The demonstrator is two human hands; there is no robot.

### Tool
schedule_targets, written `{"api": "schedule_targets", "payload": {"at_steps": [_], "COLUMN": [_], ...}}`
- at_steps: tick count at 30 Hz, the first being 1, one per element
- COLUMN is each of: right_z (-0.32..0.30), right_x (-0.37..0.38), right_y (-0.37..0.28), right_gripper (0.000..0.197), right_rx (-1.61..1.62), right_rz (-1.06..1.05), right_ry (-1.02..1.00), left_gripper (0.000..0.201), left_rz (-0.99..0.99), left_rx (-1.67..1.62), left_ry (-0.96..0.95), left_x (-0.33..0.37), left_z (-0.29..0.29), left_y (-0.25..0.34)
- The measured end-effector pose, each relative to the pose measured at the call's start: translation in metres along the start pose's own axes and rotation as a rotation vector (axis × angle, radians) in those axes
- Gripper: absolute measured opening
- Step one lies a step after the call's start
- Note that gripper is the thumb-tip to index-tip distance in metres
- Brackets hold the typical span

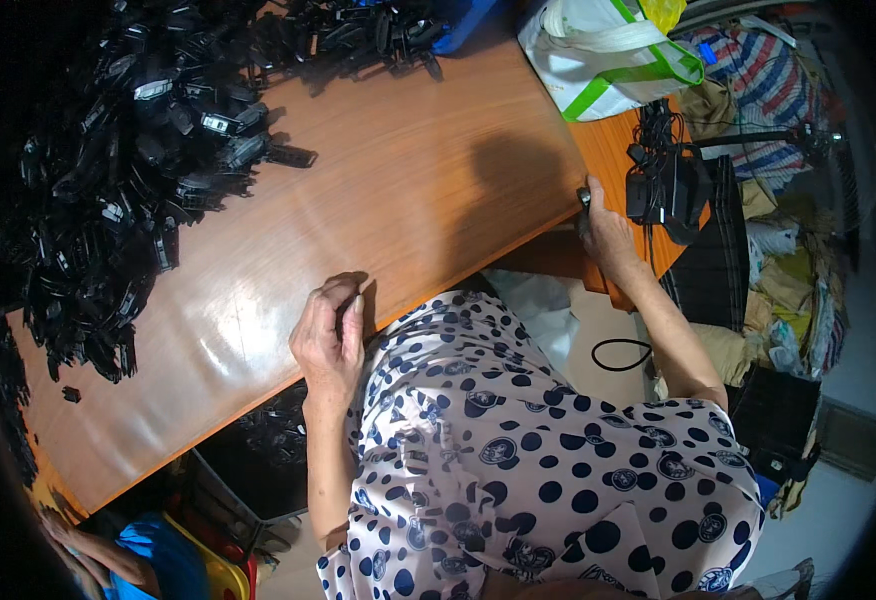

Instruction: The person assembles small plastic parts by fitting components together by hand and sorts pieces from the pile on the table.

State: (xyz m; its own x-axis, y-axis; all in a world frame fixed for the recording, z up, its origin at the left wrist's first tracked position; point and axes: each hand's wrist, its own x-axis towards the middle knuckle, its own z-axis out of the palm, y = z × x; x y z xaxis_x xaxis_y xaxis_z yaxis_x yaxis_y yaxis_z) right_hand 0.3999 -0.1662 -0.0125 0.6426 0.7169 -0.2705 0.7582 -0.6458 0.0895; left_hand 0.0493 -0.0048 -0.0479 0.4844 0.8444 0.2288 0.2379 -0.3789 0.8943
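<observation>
My left hand point(328, 330) rests on the near edge of the brown wooden table point(378, 170), its fingers curled in. Whether anything lies inside those fingers is hidden. Out to the right, my right hand point(610, 240) is closed around a small dark, shiny object point(585, 196) at the table's right end. Its kind is too small to make out. A large heap of small black plastic parts point(138, 160) covers the table's left and far side. One small black piece point(72, 395) lies apart, near the left end.
At the far right stands a white and green bag point(608, 60). Black cables and adapters point(668, 180) lie beside my right hand. Below the table edge is a dark bin point(248, 460) with black parts. Another person's arm point(108, 555) shows at lower left. Sacks point(778, 270) fill the right side.
</observation>
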Motion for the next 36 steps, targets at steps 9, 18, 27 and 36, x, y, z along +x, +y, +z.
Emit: {"api": "schedule_targets", "payload": {"at_steps": [9,18,27,36], "right_z": [-0.008,-0.022,-0.067,-0.035], "right_x": [0.007,0.004,-0.040,-0.070], "right_y": [0.000,-0.014,-0.218,-0.334], "right_gripper": [0.067,0.063,0.051,0.049], "right_rx": [-0.106,-0.190,0.313,0.434], "right_rz": [0.028,0.107,-0.596,-1.428], "right_ry": [-0.184,-0.238,-0.614,-0.401], "left_gripper": [0.010,0.009,0.009,0.015], "left_rz": [-0.019,0.010,-0.128,-0.006], "left_rx": [-0.044,-0.071,-0.082,0.480], "left_ry": [-0.031,0.008,0.327,-0.115], "left_x": [0.002,-0.001,0.009,0.093], "left_z": [0.000,-0.010,-0.124,-0.128], "left_y": [-0.005,-0.006,-0.004,0.022]}}
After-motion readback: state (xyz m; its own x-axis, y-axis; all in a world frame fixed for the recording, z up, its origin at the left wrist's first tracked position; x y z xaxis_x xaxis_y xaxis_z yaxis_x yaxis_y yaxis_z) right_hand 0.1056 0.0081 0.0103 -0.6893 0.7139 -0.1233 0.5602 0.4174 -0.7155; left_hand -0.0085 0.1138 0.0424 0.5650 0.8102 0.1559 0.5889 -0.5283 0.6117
